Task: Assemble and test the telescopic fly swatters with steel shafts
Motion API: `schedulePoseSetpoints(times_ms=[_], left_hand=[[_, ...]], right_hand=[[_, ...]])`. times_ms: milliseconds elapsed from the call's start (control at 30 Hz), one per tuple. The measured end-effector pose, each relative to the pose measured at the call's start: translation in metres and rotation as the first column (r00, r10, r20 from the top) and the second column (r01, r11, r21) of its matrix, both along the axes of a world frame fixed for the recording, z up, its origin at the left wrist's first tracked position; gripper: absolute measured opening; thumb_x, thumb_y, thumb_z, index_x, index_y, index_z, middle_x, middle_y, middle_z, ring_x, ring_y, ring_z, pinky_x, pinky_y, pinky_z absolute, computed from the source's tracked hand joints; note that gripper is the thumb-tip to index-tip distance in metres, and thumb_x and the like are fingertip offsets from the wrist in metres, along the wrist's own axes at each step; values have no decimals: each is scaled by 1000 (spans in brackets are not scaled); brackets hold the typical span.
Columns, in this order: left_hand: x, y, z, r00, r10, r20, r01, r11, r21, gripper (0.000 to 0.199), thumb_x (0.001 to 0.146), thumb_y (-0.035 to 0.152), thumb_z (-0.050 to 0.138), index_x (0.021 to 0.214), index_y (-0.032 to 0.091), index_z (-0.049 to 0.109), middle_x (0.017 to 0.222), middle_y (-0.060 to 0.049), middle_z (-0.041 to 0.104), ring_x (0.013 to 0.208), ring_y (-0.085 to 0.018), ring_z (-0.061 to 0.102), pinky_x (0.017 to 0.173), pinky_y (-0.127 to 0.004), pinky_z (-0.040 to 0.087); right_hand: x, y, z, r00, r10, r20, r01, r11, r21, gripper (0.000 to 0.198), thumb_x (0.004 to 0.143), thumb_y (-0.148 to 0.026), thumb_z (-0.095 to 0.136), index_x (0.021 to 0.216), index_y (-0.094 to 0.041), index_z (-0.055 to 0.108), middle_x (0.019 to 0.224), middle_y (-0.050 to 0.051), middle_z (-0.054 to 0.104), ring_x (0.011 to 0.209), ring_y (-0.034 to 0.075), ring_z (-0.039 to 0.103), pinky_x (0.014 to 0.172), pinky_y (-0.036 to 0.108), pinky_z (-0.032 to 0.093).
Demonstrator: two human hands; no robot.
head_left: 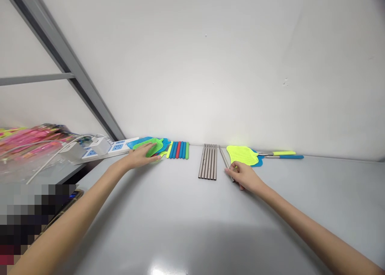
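My left hand (pixel 142 155) reaches over a pile of blue and green fly swatter heads (pixel 154 146), its fingers stretched out and apart. It is at the near side of the pile; whether it touches a head is hard to tell. My right hand (pixel 244 175) pinches the near end of a thin metal tube (pixel 223 156), which slants away toward the wall. Left of that tube lies a row of similar metal tubes (pixel 208 162), side by side. Between the swatter heads and this row are coloured handles (pixel 178 150) in yellow, blue, red and green.
Two fly swatters with handles, a yellow one (pixel 242 155) over a blue one (pixel 282 157), lie right of my right hand. A white power strip (pixel 120 147) with chargers is at the left. Bagged colourful items (pixel 36 140) lie beyond it. A wall (pixel 210 66) bounds the table (pixel 186 223).
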State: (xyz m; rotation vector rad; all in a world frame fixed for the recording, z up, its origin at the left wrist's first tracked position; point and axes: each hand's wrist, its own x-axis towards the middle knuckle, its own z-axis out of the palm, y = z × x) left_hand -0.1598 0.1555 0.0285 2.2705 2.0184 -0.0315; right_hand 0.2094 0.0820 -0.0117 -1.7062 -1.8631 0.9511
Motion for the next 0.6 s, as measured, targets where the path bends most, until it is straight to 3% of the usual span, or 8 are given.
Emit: schedulePoseSetpoints(times_ms=[133, 267, 367, 467, 600], left_hand=[[-11, -5, -3, 995, -91, -29, 92, 993, 74, 72, 68, 51, 40, 125, 9, 32, 132, -12, 29, 120, -26, 27, 96, -35, 24], [-21, -12, -7, 975, -210, -74, 217, 970, 108, 57, 70, 30, 35, 121, 6, 39, 129, -12, 36, 116, -23, 35, 96, -30, 26], [-25, -15, -8, 982, -174, -69, 185, 955, 233, 52, 70, 19, 30, 120, 12, 42, 129, -6, 37, 117, -19, 34, 98, -31, 25], [-22, -22, -3, 991, -124, -39, 130, 905, 406, 53, 72, 13, 24, 123, 15, 37, 135, -1, 25, 122, -16, 25, 101, -30, 21], [7, -45, 11, 987, -156, 35, 115, 847, 519, 52, 75, 11, 23, 125, 16, 34, 135, -1, 24, 122, -15, 25, 101, -31, 23]], right_hand=[[-7, 0, 1, 965, -39, 258, 4, 991, 135, 22, 74, -37, 46, 64, -19, 39, 63, 3, 52, 55, 14, 48, 46, 23, 28], [-3, -4, 3, 969, 2, 249, -28, 994, 101, 25, 71, -30, 47, 52, -19, 34, 54, 2, 47, 51, 14, 43, 44, 24, 21], [5, -10, 3, 982, 56, 181, -67, 996, 59, 25, 71, -29, 45, 51, -19, 34, 51, -1, 45, 48, 11, 40, 43, 23, 22], [13, -21, 2, 992, 89, 90, -91, 996, 12, 24, 77, -33, 36, 57, -18, 38, 53, -2, 47, 46, 9, 40, 44, 21, 27], [17, -36, 0, 954, -4, -301, -41, 989, -141, 29, 80, -41, 28, 73, -18, 43, 57, -3, 50, 37, 5, 32, 38, 19, 26]])
